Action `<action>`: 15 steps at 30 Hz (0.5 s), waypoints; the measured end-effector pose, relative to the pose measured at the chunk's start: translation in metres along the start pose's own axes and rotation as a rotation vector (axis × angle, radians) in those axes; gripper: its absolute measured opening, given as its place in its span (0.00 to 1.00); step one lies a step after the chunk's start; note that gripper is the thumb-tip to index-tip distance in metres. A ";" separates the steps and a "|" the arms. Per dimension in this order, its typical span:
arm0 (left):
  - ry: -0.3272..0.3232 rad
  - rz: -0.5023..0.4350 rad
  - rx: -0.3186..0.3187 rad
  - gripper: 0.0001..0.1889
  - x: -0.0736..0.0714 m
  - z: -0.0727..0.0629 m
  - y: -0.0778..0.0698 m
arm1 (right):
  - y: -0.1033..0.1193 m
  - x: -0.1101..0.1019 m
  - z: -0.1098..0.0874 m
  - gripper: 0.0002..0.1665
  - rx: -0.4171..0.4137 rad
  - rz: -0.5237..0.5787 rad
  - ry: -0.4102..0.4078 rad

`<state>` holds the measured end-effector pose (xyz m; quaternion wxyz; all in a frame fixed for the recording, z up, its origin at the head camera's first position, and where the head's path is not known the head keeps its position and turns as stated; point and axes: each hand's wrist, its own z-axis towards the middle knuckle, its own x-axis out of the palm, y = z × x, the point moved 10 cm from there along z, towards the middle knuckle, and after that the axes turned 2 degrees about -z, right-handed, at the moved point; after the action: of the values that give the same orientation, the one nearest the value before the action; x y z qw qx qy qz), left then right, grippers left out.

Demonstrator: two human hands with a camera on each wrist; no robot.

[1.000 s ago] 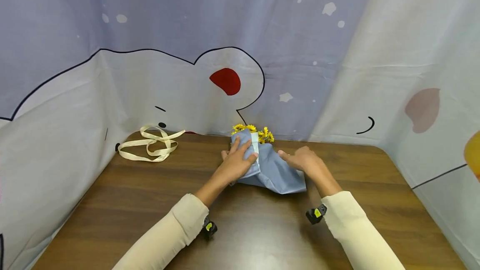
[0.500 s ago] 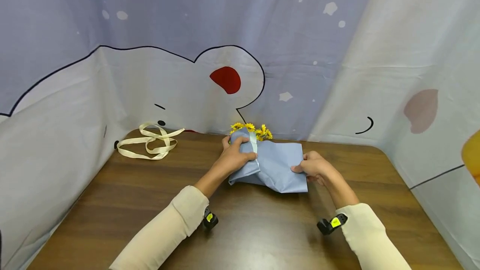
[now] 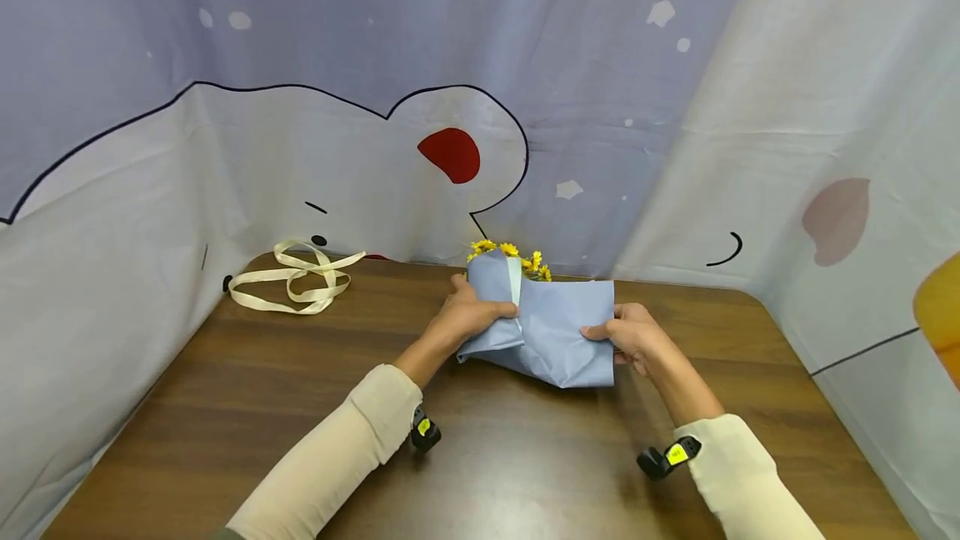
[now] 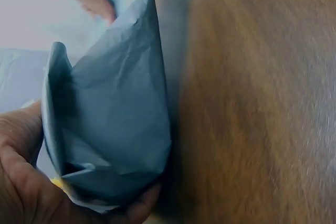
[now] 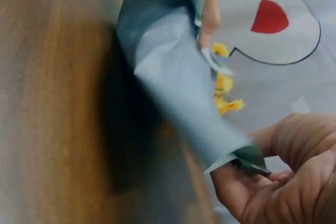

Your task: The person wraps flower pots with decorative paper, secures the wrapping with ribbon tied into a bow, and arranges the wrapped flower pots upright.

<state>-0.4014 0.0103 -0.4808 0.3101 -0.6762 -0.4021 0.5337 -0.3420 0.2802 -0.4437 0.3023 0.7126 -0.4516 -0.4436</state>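
1. Left grip (image 3: 461, 317), curled round, holds the folded left end of blue wrapping paper (image 3: 562, 315).
2. Right grip (image 3: 634, 338) pinches its right edge.
3. Yellow flowers (image 3: 509, 249) show beyond the paper, toward the desk's (image 3: 300, 390) far side.

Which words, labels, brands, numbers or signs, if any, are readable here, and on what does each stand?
None can be read.
Right yellow label, on the right wrist camera: marks too small to read.
Left yellow label, on the left wrist camera: also too small.
Blue wrapping sheet, backdrop: no writing visible.
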 end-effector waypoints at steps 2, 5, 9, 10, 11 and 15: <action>0.006 0.038 -0.006 0.73 0.010 0.019 0.013 | 0.009 -0.002 -0.004 0.19 -0.030 -0.015 -0.020; -0.006 0.065 0.002 0.74 0.019 0.041 0.026 | 0.031 -0.002 -0.013 0.18 -0.079 -0.040 -0.024; -0.037 0.053 0.016 0.73 0.017 0.039 0.023 | 0.060 0.002 -0.023 0.17 -0.142 -0.086 -0.012; -0.052 0.046 0.021 0.73 0.015 0.034 0.020 | 0.066 0.004 -0.025 0.14 -0.155 -0.099 -0.008; -0.073 0.046 0.032 0.72 0.013 0.029 0.017 | 0.071 0.007 -0.026 0.09 -0.160 -0.108 -0.005; -0.136 0.026 0.137 0.64 0.005 0.000 -0.008 | 0.083 0.014 -0.029 0.18 -0.167 -0.149 0.000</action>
<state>-0.4023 0.0187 -0.4761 0.3204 -0.6208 -0.3761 0.6086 -0.3442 0.2347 -0.3675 0.3271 0.7165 -0.3589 -0.5008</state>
